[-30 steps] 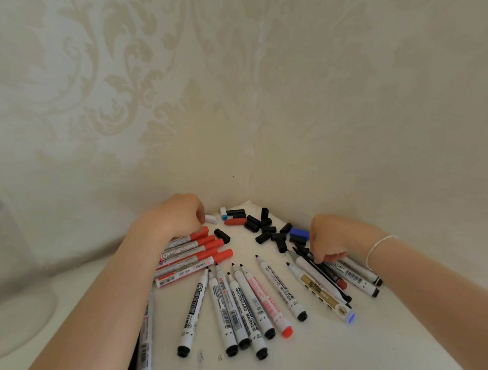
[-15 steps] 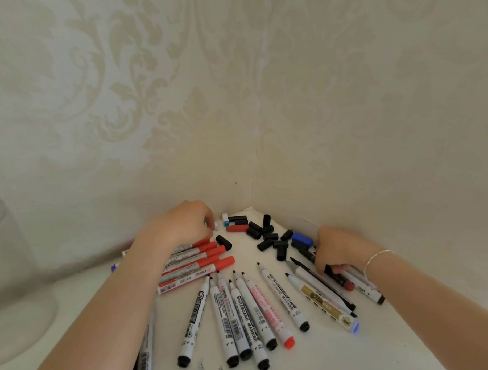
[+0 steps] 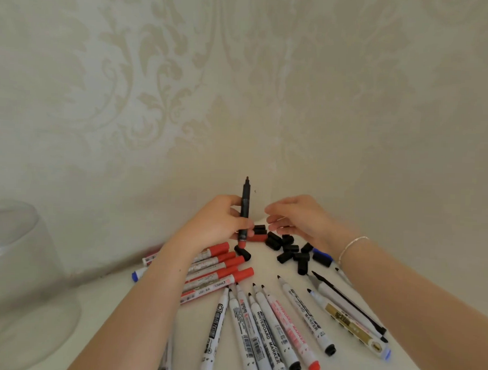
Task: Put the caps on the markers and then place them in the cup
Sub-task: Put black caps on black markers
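My left hand [image 3: 216,222] grips a slim black marker [image 3: 244,209] with a red end, upright and uncapped, tip pointing up. My right hand [image 3: 294,219] hovers just right of it with fingers loosely curled and nothing visible in them. A heap of loose black caps [image 3: 290,250] lies below my right hand in the corner. Several capped red markers [image 3: 220,267] lie under my left forearm. Uncapped white markers [image 3: 263,324] fan out in front. The clear cup [image 3: 18,282] stands at far left.
Patterned walls meet in a corner right behind the caps. A blue cap [image 3: 322,256] lies near my right wrist. More uncapped markers, one with a gold label [image 3: 348,324], lie under my right forearm. A blue-ended marker [image 3: 137,275] lies by the left wall.
My left hand left the red markers and now holds the black marker upright. My right hand rose from the right-side markers and moved left toward it.
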### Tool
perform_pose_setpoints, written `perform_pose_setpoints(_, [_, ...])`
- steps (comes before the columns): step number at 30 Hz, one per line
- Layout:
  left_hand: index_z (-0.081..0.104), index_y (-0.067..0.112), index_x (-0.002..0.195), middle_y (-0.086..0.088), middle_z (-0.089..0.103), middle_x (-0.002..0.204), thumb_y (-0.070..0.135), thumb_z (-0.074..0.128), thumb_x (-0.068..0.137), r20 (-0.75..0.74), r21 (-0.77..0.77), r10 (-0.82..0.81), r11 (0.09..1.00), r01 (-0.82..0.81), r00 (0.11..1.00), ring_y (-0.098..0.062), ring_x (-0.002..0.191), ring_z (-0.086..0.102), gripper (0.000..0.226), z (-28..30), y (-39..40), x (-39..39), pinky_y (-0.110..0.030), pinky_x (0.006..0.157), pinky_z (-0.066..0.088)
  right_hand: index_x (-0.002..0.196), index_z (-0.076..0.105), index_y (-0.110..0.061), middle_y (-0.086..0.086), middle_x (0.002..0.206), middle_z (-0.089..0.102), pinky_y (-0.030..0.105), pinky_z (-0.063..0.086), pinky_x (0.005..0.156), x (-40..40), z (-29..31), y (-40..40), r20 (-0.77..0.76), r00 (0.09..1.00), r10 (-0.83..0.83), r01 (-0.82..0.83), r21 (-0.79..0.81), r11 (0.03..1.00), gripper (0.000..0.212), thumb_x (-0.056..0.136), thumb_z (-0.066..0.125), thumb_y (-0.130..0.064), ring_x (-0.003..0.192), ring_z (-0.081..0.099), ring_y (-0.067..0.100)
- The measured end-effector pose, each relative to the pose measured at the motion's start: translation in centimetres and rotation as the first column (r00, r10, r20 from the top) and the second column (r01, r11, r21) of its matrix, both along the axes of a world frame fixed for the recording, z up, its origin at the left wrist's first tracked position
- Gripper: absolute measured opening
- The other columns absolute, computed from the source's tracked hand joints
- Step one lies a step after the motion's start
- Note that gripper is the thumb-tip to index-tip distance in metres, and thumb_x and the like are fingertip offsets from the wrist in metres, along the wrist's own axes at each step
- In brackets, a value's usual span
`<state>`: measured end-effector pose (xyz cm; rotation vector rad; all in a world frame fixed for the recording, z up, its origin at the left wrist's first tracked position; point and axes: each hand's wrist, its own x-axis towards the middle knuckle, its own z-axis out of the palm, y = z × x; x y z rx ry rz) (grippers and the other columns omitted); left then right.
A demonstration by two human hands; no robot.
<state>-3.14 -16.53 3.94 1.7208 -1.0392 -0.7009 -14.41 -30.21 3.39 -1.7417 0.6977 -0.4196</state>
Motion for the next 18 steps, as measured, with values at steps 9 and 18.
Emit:
perform_pose_setpoints(9, [0.046, 0.009, 0.136, -0.015, 0.074, 0.093, 0.005, 0.066, 0.087, 0.051, 0.081, 0.029, 0.996, -0.033, 0.998, -0.022, 0.085, 0.073, 0.053, 0.5, 1.5, 2.7, -0.039, 0.084, 0.058, 0.108, 0.066, -0.014, 0.007, 0.102, 0.057, 0.031, 0.044, 0.082, 6.3, -7.0, -2.8, -0.533, 0.835, -0.138, -0.393, -0.752, 0.529, 0.030, 0.092, 0.057, -0.038, 0.095, 0.055, 0.025])
perform_pose_setpoints(18, [0.045, 0.008, 0.137, -0.016, 0.073, 0.093, 0.004, 0.065, 0.088, 0.062, 0.107, 0.008, 0.994, -0.015, 0.998, -0.022, 0.085, 0.073, 0.053, 0.4, 1.7, 3.1, -0.041, 0.084, 0.057, 0.094, 0.065, -0.003, 0.011, 0.095, 0.063, 0.033, 0.048, 0.078, 6.9, -6.0, -1.4, -0.232, 0.966, -0.111, -0.065, -0.640, 0.766, 0.019, 0.090, 0.061, -0.021, 0.090, 0.060, 0.026])
